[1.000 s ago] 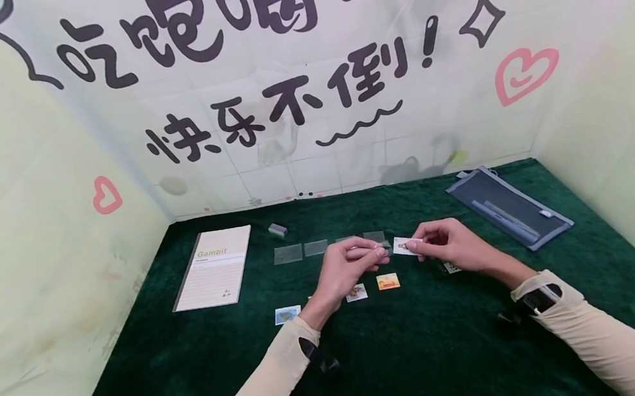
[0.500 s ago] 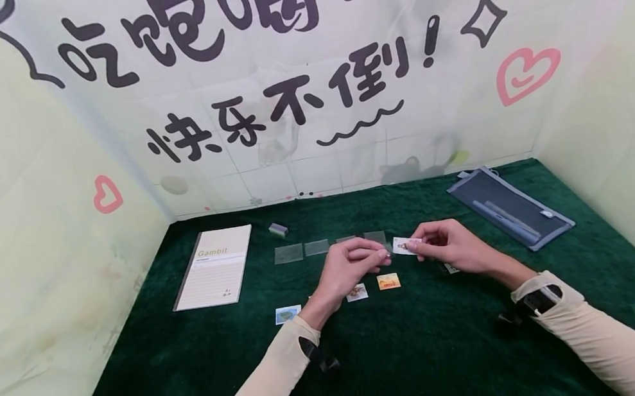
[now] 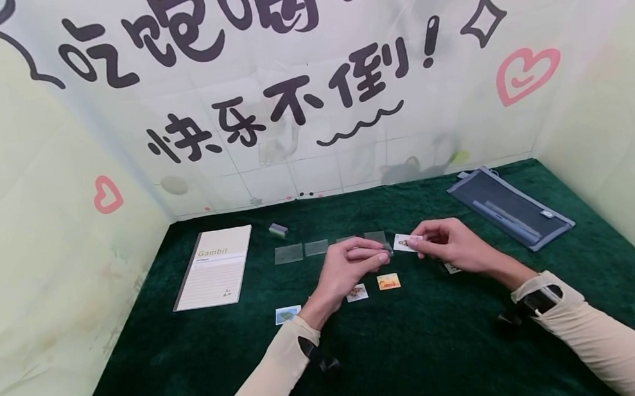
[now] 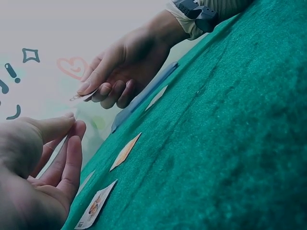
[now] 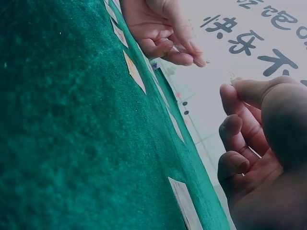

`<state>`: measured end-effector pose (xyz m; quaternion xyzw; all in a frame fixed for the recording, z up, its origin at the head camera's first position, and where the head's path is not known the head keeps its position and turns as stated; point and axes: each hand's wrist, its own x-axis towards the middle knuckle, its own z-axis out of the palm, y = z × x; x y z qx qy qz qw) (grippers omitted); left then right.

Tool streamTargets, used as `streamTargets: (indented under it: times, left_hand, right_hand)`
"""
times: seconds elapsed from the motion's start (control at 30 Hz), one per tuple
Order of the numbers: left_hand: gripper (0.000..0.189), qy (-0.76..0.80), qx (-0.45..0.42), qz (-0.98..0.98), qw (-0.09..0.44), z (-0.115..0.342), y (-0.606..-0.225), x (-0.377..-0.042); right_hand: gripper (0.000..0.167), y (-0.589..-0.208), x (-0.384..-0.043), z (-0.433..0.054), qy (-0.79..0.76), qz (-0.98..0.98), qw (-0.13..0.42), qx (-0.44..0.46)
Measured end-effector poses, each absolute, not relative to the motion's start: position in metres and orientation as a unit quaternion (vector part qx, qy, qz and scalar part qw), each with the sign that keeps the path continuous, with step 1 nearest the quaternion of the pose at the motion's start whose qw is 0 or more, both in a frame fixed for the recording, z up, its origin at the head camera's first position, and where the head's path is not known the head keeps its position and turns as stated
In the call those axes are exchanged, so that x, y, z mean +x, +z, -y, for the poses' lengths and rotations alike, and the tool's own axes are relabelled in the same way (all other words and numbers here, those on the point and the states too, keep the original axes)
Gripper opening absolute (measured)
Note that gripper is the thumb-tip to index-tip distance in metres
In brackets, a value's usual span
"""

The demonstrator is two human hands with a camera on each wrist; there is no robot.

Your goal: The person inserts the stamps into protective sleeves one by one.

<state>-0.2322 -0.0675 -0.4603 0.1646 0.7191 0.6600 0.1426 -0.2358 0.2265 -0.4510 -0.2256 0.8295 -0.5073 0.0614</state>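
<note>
In the head view my right hand [image 3: 453, 245] pinches a small white stamp [image 3: 403, 242] with a printed picture between thumb and index finger. Facing it, my left hand [image 3: 348, 264] holds a small clear sleeve [image 4: 61, 146] between thumb and fingertips, its edge beside the stamp with a narrow gap. Both hands are raised above the green cloth. Below them lie an orange stamp [image 3: 388, 281], a pale stamp with a brown figure [image 3: 356, 292] and a blue stamp [image 3: 287, 315]. A dark-printed piece [image 3: 453, 267] is partly hidden under my right hand.
Several clear sleeves [image 3: 288, 254] lie in a row behind my left hand. A notebook [image 3: 213, 270] is at the left, with a small eraser-like block [image 3: 277, 230] near the back. A blue mesh zip pouch [image 3: 510, 207] lies at the back right. Printed fabric walls enclose the table.
Both hands keep nearly the same place and the same hold. The stamp in my right hand has shifted very slightly to the right.
</note>
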Motion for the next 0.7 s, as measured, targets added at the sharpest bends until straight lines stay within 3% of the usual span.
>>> streamTargets:
  times: [0.7]
  left_hand:
    - [0.028, 0.661, 0.166, -0.715, 0.156, 0.0673, -0.4609, -0.2317]
  right_hand:
    - [0.018, -0.4494, -0.2333, -0.2243, -0.510, -0.829, 0.070, -0.218]
